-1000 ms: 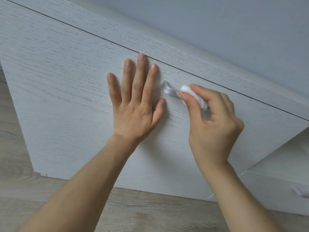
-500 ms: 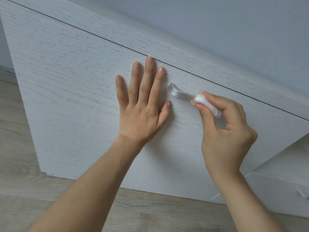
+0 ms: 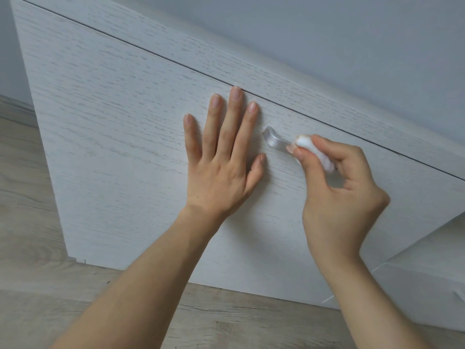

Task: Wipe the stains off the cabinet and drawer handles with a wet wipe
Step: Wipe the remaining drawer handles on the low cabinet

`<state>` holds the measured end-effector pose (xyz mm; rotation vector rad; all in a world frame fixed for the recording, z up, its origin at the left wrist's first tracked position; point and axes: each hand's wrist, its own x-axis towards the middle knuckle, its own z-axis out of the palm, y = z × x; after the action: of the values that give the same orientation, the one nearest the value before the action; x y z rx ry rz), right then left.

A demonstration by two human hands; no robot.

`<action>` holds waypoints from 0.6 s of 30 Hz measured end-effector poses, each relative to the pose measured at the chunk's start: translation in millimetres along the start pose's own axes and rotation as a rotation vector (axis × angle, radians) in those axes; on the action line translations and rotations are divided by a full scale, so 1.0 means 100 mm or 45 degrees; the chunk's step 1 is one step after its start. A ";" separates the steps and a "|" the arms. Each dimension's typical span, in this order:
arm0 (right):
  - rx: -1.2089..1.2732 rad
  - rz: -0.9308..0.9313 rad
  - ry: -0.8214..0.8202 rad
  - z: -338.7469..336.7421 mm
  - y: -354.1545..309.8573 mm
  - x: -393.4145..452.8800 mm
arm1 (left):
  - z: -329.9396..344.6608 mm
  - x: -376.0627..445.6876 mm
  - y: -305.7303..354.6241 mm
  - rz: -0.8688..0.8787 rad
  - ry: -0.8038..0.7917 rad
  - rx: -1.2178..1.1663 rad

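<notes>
Against the pale white-washed wood-grain drawer front point(image 3: 125, 127) my left hand point(image 3: 224, 167) lies flat, fingers straight and spread, pressing the panel to steady it. Just beside its thumb and forefinger, on my right, sits the short curved brushed-silver metal handle point(image 3: 275, 141), fixed near the top edge of the panel below the dark seam. Its long axis runs along the panel's width, which from my tilted view slopes down to the right. Only its left end shows bare; the rest is hidden under my right hand point(image 3: 342, 197) and the wipe.

That right hand is curled, pinching a folded white wet wipe point(image 3: 315, 153) between thumb and fingertips, with the wad's tip touching the handle about midway along. So the handle's uncovered end lies to the left of the wipe, between my two hands, and the right hand is the one already on it. I judge the next stroke would run along that axis, either back toward the bare left end or onward to the hidden right end. I cannot tell whether any stain remains on the metal; the exposed part looks clean.

By count: one handle clearly in sight, one wipe, two hands. At the lower right a second white furniture unit point(image 3: 427, 293) stands on the light wooden floor point(image 3: 27, 222); a small pale shape at its edge may be another handle, too small to be sure.
</notes>
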<state>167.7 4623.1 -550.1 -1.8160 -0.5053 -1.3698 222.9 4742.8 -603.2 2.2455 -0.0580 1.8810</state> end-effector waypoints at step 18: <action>0.019 0.223 0.135 -0.18 -0.08 0.01 | -0.03 -0.01 -0.03 0.019 -0.027 -0.021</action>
<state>151.5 4613.9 -544.1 -1.7216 -0.2930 -1.3302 220.1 4746.6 -603.6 2.2607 -0.0939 1.8570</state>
